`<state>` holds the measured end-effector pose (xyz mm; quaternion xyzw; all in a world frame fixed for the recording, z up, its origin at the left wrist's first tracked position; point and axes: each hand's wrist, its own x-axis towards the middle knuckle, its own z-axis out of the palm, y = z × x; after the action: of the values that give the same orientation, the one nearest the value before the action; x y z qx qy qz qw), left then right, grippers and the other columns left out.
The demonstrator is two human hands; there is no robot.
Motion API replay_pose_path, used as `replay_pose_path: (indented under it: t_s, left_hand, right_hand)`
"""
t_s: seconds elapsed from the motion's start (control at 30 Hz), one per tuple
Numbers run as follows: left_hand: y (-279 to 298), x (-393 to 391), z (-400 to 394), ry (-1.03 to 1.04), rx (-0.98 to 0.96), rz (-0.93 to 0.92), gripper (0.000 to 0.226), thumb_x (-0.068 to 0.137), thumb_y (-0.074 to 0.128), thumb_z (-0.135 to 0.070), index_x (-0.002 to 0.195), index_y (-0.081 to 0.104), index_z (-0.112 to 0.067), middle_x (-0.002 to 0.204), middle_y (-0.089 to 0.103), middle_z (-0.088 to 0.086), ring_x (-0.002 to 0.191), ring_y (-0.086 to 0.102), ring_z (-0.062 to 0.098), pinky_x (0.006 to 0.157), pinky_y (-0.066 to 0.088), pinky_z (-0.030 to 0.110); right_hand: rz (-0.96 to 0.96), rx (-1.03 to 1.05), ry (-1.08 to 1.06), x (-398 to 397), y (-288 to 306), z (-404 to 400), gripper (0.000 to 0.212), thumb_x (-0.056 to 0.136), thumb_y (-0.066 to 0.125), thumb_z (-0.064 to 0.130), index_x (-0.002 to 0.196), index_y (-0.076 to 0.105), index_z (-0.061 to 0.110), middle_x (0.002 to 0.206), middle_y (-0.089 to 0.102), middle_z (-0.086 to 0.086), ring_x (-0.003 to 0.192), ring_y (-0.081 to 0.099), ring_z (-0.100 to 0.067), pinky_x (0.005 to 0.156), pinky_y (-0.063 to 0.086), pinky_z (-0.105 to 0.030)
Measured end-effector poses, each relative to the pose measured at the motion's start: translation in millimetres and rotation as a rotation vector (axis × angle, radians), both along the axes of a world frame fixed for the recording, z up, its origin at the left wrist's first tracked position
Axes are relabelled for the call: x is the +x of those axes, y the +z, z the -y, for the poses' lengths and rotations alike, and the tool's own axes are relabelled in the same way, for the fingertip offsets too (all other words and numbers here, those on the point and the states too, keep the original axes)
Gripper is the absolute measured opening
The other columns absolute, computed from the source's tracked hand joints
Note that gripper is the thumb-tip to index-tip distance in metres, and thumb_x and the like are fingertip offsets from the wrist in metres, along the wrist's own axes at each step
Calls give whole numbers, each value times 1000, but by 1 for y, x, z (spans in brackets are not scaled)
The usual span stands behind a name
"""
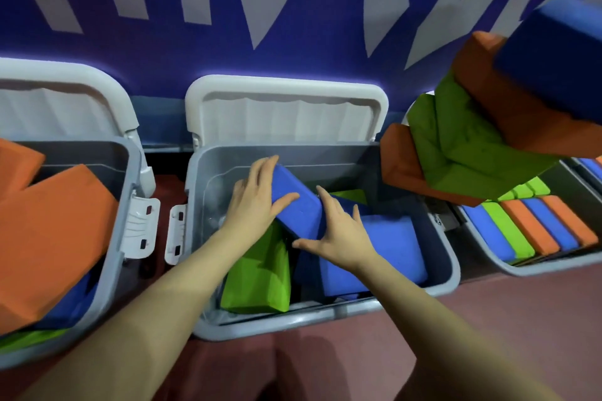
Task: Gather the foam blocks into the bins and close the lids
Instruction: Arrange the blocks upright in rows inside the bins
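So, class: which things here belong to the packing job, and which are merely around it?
Job:
- blue block, held by left hand and right hand
- middle bin, its lid open
- left bin
- right bin
- piled blocks

Around:
- blue wall
- red floor

I see three grey bins in a row, lids up against the wall. Middle bin (449,257): white lid (286,111) open; a tilted blue foam block (298,205) on top, a green block (260,273) lower left, a flat blue block (387,251) on the right. Left bin (114,238): large orange blocks (49,238) over blue and green pieces. Right bin (534,265): thin blue, green and orange slabs (527,228) on edge, side by side. Above it, a heap of orange, green and blue blocks (482,133).
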<state>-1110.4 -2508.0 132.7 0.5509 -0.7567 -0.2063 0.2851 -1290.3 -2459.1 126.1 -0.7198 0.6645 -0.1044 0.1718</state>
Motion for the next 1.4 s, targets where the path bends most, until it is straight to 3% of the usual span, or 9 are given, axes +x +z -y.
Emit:
replay_pose_path:
  t_s: [0.1, 0.2, 0.3, 0.43, 0.53, 0.73, 0.93, 1.23, 1.4]
  left_hand:
    - [0, 0, 5, 21, -23, 12, 75, 80, 61, -51, 133, 46, 0, 132, 49, 15, 106, 56, 41, 92, 43, 46]
    - [-5, -3, 11, -27, -137, 34, 71, 81, 51, -54, 125, 55, 2, 120, 60, 16, 97, 64, 37, 83, 51, 45]
    - [-2, -6, 16, -118, -107, -56, 70, 87, 40, -52, 141, 45, -9, 137, 52, 9, 121, 54, 26, 100, 43, 40]
    - [-11, -7, 7, -86, -68, -138, 71, 90, 25, -51, 152, 17, -18, 156, 25, 4, 141, 24, 16, 113, 20, 35]
    - [-31, -3, -8, 42, 30, -167, 73, 92, 30, -51, 153, 12, -15, 157, 19, 7, 142, 22, 22, 114, 19, 37]
    - [-96, -13, -25, -98, 296, 539, 78, 89, 24, -68, 150, 23, -20, 159, 15, 7, 146, 12, 27, 116, 11, 40]
    - [-130, -9, -34, -265, 468, 822, 71, 92, 34, -65, 151, 3, -39, 161, -11, 2, 147, -5, 31, 116, 0, 47]
    - [-121, 22, -41, -97, 439, 971, 56, 104, 24, -32, 151, -5, -36, 160, -12, 3, 147, 0, 28, 116, 10, 47]
    - [-124, 22, -41, 6, 601, 808, 86, 90, 25, -72, 153, -8, -24, 158, -20, 10, 143, 17, 31, 112, 19, 43]
  right_hand:
    - [-95, -167, 84, -7, -7, 4, 116, 70, 69, 65, 154, -1, 27, 144, 40, 0, 133, 39, -28, 116, 6, -58]
    - [-36, -287, 199, -11, -12, 10, 105, 70, 63, 61, 152, 1, 37, 138, 44, -7, 120, 48, -31, 107, 35, -53]
    - [-6, -354, 182, -16, -12, 10, 86, 74, 50, 61, 148, 7, 45, 139, 44, -9, 108, 56, -32, 80, 52, -39]
    - [-12, -456, 130, -20, -10, 8, 77, 79, 51, 59, 147, 22, 38, 129, 52, -12, 102, 56, -31, 77, 53, -39]
    - [-15, -527, 87, -29, -6, 12, 76, 78, 52, 57, 146, 30, 32, 118, 56, -13, 102, 46, -21, 83, 52, -42]
    - [67, -415, 36, -40, -30, 0, 81, 81, 51, 60, 148, 8, 50, 125, 48, -11, 106, 52, -33, 79, 53, -46]
    - [157, -422, 32, -37, -37, 2, 77, 83, 52, 57, 147, 11, 48, 133, 43, -13, 114, 47, -31, 79, 53, -42]
    - [269, -419, -6, -37, -37, -8, 73, 83, 50, 60, 145, 12, 54, 141, 38, -12, 132, 31, -21, 89, 50, -42]
    - [299, -406, -14, -36, -36, -10, 72, 83, 49, 61, 144, 12, 56, 141, 36, -10, 131, 35, -21, 89, 50, -42]
